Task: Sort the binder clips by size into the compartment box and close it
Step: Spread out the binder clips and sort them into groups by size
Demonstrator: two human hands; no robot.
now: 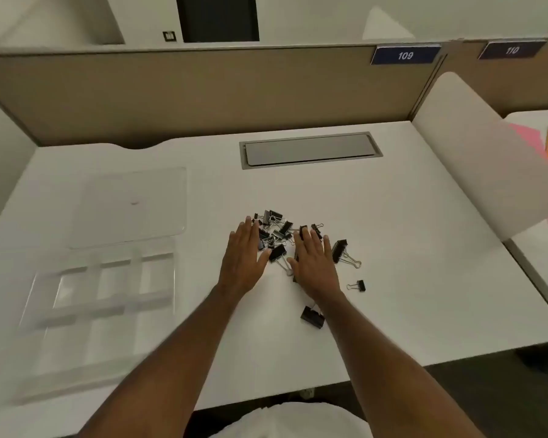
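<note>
My left hand [246, 259] and my right hand [314, 263] lie flat with straight fingers on the white desk [408, 216], one at each side of the pile of black clips [274, 230] — they hold nothing. The clear box [98, 311] stands open at my left, its lid [133, 203] lying behind it.

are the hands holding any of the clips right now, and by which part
Nothing is held. The left hand and right hand lie flat with straight fingers on the pile of binder clips, resting on it, not gripping any clip.
</note>
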